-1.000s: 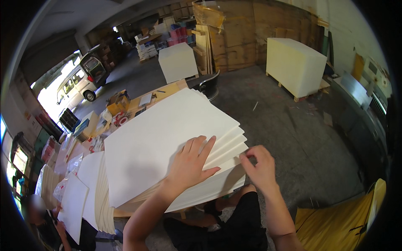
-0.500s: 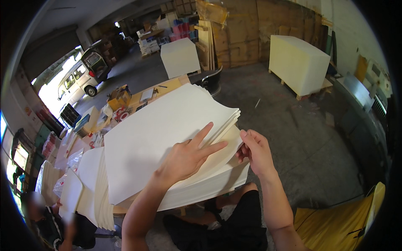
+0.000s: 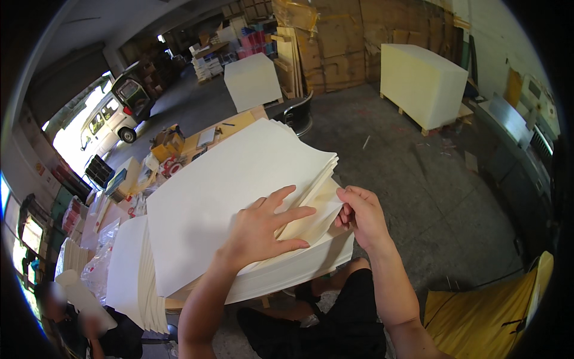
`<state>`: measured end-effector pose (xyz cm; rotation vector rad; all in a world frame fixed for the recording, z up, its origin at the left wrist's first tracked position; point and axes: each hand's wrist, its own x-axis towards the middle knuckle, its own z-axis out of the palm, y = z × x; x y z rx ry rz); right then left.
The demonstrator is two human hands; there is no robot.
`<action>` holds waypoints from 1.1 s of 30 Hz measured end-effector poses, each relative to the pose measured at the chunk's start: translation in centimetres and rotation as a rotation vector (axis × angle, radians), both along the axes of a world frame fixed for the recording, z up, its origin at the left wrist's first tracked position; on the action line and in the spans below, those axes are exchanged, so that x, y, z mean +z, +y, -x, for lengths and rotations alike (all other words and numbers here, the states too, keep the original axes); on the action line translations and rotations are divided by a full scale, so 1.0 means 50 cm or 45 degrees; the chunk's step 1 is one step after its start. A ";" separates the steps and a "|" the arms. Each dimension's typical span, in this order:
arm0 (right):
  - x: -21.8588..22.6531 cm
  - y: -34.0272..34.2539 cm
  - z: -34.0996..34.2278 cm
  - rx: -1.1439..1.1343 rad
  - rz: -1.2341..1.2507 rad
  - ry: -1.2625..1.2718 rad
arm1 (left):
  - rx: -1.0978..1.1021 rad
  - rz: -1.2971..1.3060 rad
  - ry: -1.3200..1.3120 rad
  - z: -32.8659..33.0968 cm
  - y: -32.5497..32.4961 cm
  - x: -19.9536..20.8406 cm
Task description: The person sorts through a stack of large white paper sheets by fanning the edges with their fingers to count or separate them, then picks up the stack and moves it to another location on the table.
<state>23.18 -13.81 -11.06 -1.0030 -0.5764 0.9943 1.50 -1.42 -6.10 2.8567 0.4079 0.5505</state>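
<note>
A thick stack of large white paper sheets (image 3: 209, 191) lies on the table in front of me, its upper sheets slid back in a step. My left hand (image 3: 263, 227) rests palm down across that step with its fingers spread. At the near right corner my right hand (image 3: 359, 212) pinches the edge of a cream-white sheet (image 3: 320, 209) between thumb and fingers, and the corner is lifted. Below, the rest of the pile (image 3: 299, 269) shows its layered front edge. How many sheets the pinch holds cannot be made out.
Left of the stack lies a fanned pile of white sheets (image 3: 128, 263), with another person (image 3: 78, 317) seated beyond it holding a white sheet. A cluttered wooden table (image 3: 239, 122) extends behind. Two white blocks on pallets (image 3: 424, 90) (image 3: 251, 84) stand on the floor. Yellow cloth (image 3: 478, 311) lies at lower right.
My left hand has shifted slightly left, and its thumb now shows spread out. The right hand keeps its pinch on the corner. The seated person has raised a white sheet.
</note>
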 end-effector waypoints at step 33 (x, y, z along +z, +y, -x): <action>-0.006 -0.004 0.007 -0.093 -0.059 -0.266 | -0.014 0.125 0.016 0.004 0.002 0.003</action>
